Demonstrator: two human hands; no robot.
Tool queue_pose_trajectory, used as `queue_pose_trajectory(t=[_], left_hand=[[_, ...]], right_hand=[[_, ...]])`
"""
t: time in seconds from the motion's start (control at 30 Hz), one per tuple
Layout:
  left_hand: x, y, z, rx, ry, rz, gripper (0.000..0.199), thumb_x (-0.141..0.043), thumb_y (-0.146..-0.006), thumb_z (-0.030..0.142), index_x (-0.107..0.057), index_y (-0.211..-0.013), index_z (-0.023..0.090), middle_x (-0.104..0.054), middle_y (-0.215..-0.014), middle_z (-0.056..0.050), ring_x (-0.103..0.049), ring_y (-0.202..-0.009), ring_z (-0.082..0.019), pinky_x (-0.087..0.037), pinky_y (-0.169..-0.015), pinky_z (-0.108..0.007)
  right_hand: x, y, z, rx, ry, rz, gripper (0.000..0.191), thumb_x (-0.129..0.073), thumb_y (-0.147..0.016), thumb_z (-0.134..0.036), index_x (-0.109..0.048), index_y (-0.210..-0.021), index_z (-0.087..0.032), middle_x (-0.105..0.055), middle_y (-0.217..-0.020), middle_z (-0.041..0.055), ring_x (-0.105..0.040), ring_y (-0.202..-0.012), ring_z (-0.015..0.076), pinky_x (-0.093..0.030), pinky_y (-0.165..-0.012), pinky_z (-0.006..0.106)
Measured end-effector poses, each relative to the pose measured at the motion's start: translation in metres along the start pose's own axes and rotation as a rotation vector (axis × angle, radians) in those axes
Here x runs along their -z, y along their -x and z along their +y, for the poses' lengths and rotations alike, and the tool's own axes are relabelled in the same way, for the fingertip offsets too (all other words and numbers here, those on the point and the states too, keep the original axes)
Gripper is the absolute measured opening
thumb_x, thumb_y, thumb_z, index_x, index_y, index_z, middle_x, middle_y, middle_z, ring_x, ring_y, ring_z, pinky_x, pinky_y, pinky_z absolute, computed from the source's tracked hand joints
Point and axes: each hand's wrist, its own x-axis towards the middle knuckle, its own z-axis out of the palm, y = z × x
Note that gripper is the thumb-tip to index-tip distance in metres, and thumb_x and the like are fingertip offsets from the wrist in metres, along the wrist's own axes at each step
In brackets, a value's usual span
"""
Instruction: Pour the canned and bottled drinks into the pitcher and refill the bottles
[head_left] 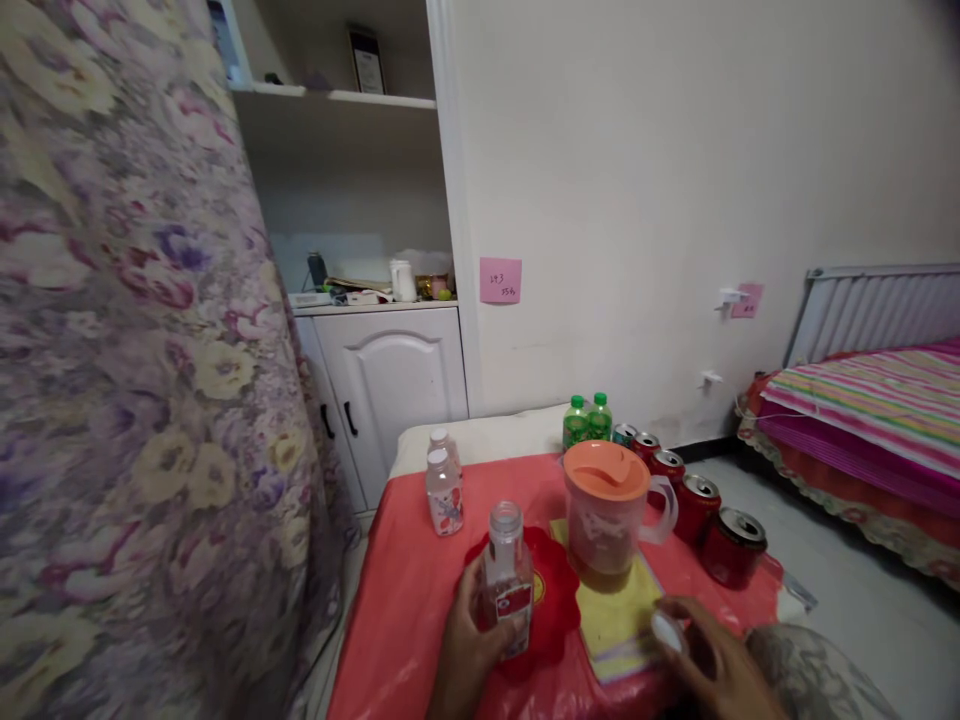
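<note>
one bottle (510, 590), one cap (667, 633), two hands

Left fingers (496, 640): one open bottle (508, 590); beyond them, two white-capped bottles (445, 497); beside them, one red dish (556, 590). Right fingers (681, 608): one white cap (667, 632); near them, one yellow cloth (616, 622); beyond, one pitcher (604, 515), two green bottles (576, 426), five cans (733, 548).

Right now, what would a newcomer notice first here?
Probably the orange-lidded pitcher near the table's middle, with a row of cans to its right. Then the uncapped bottle upright in the left hand, over a red scalloped dish. The floral curtain fills the left side.
</note>
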Motion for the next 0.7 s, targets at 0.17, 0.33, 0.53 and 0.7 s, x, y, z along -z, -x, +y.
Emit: queue_pose_trajectory(t=[0.17, 0.33, 0.53, 0.7], left_hand=[[-0.008, 0.004, 0.007, -0.029, 0.026, 0.041, 0.087, -0.090, -0.051, 0.034, -0.058, -0.130, 0.019, -0.071, -0.127, -0.015, -0.068, -0.114, -0.036, -0.057, -0.092, -0.039], [-0.009, 0.007, 0.013, -0.037, 0.043, -0.006, 0.086, -0.091, -0.051, 0.036, -0.059, -0.130, 0.019, -0.072, -0.127, -0.015, -0.068, -0.115, -0.036, -0.056, -0.095, -0.039], [-0.006, 0.010, 0.013, -0.039, 0.046, -0.033, 0.088, -0.091, -0.051, 0.037, -0.059, -0.130, 0.019, -0.071, -0.130, -0.015, -0.065, -0.121, -0.037, -0.054, -0.099, -0.040], [-0.006, 0.009, 0.010, -0.029, 0.051, -0.055, 0.093, -0.092, -0.049, 0.040, -0.057, -0.133, 0.018, -0.069, -0.132, -0.017, -0.063, -0.123, -0.038, -0.053, -0.101, -0.041]], right_hand=[[-0.012, -0.010, -0.088, 0.151, -0.128, -0.286, 0.038, -0.064, -0.083, -0.034, -0.067, -0.118, -0.021, -0.072, -0.105, 0.0074, -0.067, -0.084, 0.0230, -0.054, -0.074, 0.033], [-0.022, -0.046, -0.160, 0.425, -0.172, -0.218, 0.034, -0.059, -0.084, -0.019, -0.066, -0.117, -0.020, -0.065, -0.109, 0.0095, -0.062, -0.101, 0.0256, -0.050, -0.090, 0.039], [-0.022, -0.070, -0.196, 0.502, -0.088, -0.173, 0.042, -0.061, -0.079, -0.014, -0.061, -0.120, -0.022, -0.063, -0.107, 0.0082, -0.062, -0.098, 0.0250, -0.051, -0.088, 0.041], [-0.019, -0.076, -0.203, 0.469, -0.115, -0.193, 0.034, -0.066, -0.079, -0.019, -0.064, -0.113, -0.019, -0.065, -0.102, 0.0073, -0.064, -0.091, 0.0231, -0.052, -0.084, 0.039]])
